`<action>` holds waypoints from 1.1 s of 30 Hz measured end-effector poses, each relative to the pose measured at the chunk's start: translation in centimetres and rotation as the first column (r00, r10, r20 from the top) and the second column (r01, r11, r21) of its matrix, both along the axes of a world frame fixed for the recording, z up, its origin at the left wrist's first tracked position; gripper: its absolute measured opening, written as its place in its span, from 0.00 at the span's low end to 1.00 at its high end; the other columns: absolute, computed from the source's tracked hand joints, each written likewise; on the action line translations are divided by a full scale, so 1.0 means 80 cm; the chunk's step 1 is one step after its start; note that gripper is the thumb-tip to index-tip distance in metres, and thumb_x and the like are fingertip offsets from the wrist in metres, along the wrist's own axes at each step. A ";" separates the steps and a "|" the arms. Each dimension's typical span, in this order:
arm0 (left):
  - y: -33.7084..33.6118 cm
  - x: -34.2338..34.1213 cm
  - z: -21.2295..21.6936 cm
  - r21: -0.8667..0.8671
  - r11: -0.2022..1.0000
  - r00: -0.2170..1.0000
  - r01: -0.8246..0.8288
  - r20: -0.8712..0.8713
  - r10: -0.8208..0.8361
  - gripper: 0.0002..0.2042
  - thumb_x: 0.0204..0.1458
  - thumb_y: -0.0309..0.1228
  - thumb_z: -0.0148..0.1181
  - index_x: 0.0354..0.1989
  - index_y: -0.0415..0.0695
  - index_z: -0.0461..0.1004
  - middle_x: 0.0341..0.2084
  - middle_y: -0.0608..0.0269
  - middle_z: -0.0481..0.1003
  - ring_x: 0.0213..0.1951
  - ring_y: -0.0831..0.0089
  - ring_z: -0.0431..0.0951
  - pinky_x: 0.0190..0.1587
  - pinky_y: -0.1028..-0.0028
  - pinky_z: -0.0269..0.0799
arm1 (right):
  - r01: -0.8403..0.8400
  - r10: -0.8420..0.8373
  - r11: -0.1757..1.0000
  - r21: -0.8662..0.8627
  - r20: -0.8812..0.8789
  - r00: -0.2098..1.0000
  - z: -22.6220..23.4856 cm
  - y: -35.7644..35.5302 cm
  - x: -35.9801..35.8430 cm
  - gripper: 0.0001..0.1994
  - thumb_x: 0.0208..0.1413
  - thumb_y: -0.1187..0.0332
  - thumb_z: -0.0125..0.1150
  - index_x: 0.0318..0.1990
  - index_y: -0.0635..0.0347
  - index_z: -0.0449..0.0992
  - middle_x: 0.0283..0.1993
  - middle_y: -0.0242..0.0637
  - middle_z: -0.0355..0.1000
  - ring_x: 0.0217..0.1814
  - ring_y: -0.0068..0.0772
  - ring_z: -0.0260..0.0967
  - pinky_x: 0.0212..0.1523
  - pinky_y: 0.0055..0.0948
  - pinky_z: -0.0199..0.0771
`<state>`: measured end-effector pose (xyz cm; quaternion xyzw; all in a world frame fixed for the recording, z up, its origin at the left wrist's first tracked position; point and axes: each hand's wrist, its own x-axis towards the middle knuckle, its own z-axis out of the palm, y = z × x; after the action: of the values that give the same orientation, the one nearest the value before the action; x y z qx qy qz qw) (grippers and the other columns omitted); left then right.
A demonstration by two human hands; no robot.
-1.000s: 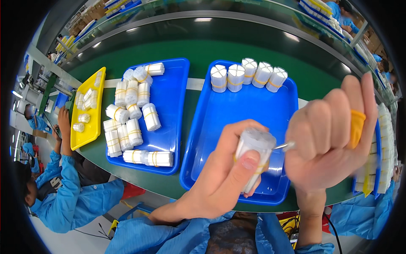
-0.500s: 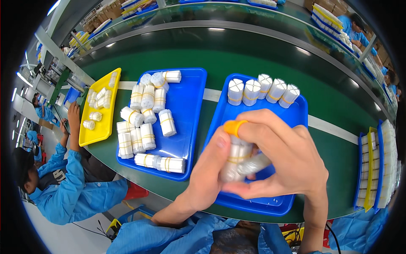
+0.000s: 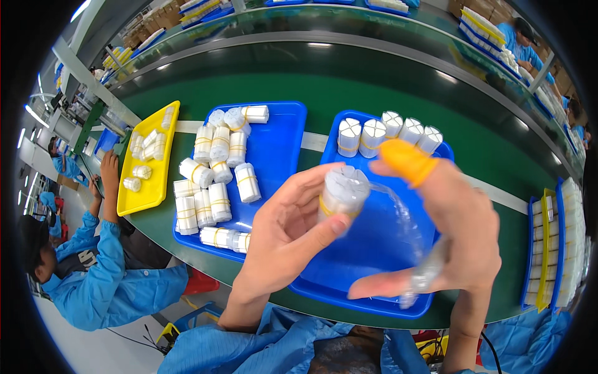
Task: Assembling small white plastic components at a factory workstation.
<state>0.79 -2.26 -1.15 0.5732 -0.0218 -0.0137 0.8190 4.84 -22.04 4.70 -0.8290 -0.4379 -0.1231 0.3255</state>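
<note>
My left hand [image 3: 280, 230] is wrapped round a bundle of white cylinders [image 3: 346, 187], with a yellow rubber band about it. The bundle stands nearly upright, its grey-white end facing up. To its right, my right hand [image 3: 464, 230] has thumb and index finger spread wide, with an orange-yellow finger cot [image 3: 408, 161] on the index finger. Crumpled clear plastic film [image 3: 430, 269] lies in its palm, and a strip of it reaches up towards the bundle's top. The curled fingers holding the film are partly hidden. Both hands are above a blue tray [image 3: 349, 262].
Several upright white bundles [image 3: 374, 137] stand along that tray's far side. Left of it, another blue tray [image 3: 274, 143] carries many banded bundles. A yellow tray [image 3: 144, 193] lies beside a co-worker [image 3: 106, 268]. Stacked trays [image 3: 548, 249] stand at the right edge.
My hands have drawn apart. The right hand has moved right and opened its thumb and index finger, stretching out the film. My left hand now holds the bundle alone.
</note>
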 end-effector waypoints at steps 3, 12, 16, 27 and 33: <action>-0.006 0.000 -0.016 -0.077 0.995 0.990 -0.066 0.116 0.075 0.37 0.50 0.28 0.65 0.66 0.38 0.50 0.48 0.56 0.69 0.43 0.68 0.75 0.46 0.69 0.71 | 0.027 -0.067 0.977 0.209 0.188 0.980 -0.010 -0.011 0.012 0.32 0.27 0.68 0.84 0.44 0.64 0.74 0.39 0.42 0.77 0.31 0.27 0.75 0.31 0.21 0.73; -0.012 -0.002 -0.009 -0.394 0.918 0.999 0.033 0.019 -0.028 0.23 0.61 0.35 0.55 0.58 0.43 0.52 0.46 0.56 0.68 0.36 0.71 0.72 0.37 0.70 0.70 | -0.071 0.094 0.982 0.173 -0.127 0.987 -0.032 0.010 0.020 0.09 0.43 0.74 0.72 0.25 0.59 0.75 0.17 0.34 0.70 0.15 0.29 0.68 0.16 0.24 0.61; -0.010 -0.007 -0.016 -0.493 0.860 0.987 0.130 -0.018 -0.159 0.21 0.64 0.44 0.47 0.55 0.42 0.57 0.46 0.57 0.68 0.34 0.71 0.72 0.37 0.69 0.69 | -0.181 0.227 0.918 0.352 -0.092 0.970 -0.038 0.019 0.018 0.09 0.44 0.78 0.71 0.28 0.61 0.73 0.12 0.26 0.65 0.12 0.15 0.63 0.16 0.16 0.59; 0.012 0.003 -0.040 0.511 0.827 0.973 -0.232 0.127 0.195 0.31 0.66 0.52 0.26 0.47 0.38 0.73 0.36 0.55 0.76 0.34 0.63 0.76 0.40 0.68 0.71 | 0.039 0.200 0.848 0.529 -0.386 0.900 -0.092 0.061 0.019 0.25 0.39 0.70 0.76 0.47 0.65 0.74 0.46 0.42 0.71 0.48 0.37 0.71 0.49 0.31 0.72; 0.088 0.006 -0.034 0.908 -0.139 0.815 -0.395 0.416 0.404 0.26 0.54 0.50 0.59 0.46 0.37 0.70 0.32 0.49 0.78 0.35 0.48 0.78 0.43 0.59 0.71 | -0.117 0.325 0.810 0.574 -0.274 0.905 -0.084 0.053 0.027 0.25 0.38 0.78 0.73 0.48 0.62 0.72 0.51 0.44 0.72 0.51 0.40 0.73 0.51 0.31 0.73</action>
<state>1.30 4.81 -3.84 0.9482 0.1722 0.2234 0.1458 7.02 -17.81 -1.98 -0.6522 -0.4124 -0.0494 0.6342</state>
